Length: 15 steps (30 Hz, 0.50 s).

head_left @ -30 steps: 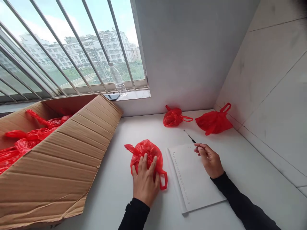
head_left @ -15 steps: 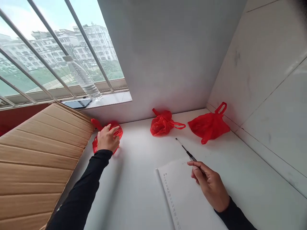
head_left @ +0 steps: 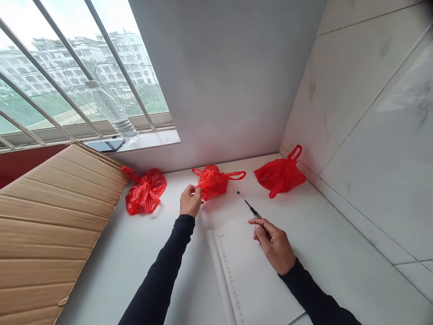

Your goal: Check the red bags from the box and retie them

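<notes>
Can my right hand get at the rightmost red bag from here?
Probably yes: nothing seems to stand between your right hand and the rightmost red bag, though the pen in its grip might hinder grabbing.

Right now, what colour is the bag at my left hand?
Red: the middle plastic bag, at your left hand. The head view shows it best.

White tabletop (head_left: 115, 257) in a corner (head_left: 281, 143) beside a window (head_left: 77, 58)
Daylight enters at left past metal bars (head_left: 113, 54), with pale buildings (head_left: 131, 52) and greenery (head_left: 152, 97) outside; a plain grey wall (head_left: 230, 81) meets a white, grey-marked tiled wall (head_left: 365, 81) at right.
</notes>
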Tool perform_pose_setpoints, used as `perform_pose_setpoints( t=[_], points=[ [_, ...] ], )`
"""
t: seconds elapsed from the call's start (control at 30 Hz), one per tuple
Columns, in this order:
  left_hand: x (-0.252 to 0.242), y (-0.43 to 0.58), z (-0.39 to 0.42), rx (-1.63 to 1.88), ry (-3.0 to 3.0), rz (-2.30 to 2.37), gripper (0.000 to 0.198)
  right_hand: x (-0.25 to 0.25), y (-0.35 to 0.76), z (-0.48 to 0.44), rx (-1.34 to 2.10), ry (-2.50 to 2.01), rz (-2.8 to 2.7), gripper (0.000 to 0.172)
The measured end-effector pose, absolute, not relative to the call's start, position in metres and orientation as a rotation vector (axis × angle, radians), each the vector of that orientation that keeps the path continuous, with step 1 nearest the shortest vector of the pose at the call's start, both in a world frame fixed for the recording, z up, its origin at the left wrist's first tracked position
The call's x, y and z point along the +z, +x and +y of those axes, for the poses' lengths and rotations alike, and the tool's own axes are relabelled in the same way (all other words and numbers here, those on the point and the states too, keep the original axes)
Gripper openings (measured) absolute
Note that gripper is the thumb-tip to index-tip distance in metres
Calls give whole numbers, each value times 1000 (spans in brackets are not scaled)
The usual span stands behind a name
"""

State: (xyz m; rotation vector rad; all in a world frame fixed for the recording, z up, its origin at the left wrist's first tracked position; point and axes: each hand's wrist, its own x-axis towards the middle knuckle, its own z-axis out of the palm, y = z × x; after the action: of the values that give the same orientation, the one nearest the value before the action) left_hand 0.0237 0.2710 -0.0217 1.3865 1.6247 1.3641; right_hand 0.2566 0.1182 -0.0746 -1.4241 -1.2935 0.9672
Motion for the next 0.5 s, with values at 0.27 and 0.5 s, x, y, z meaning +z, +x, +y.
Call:
perform_pose_setpoints(
  t=[0.27, 0.5],
  points=[
    [-27, 22, 155, 1448, 915, 1317, 30, -54, 252, 112, 847, -1388, -1389, 40],
    [-25, 29, 109, 1419, 1041, 1147, 30, -46, 201, 137, 846, -1242, -1467, 44]
  ],
)
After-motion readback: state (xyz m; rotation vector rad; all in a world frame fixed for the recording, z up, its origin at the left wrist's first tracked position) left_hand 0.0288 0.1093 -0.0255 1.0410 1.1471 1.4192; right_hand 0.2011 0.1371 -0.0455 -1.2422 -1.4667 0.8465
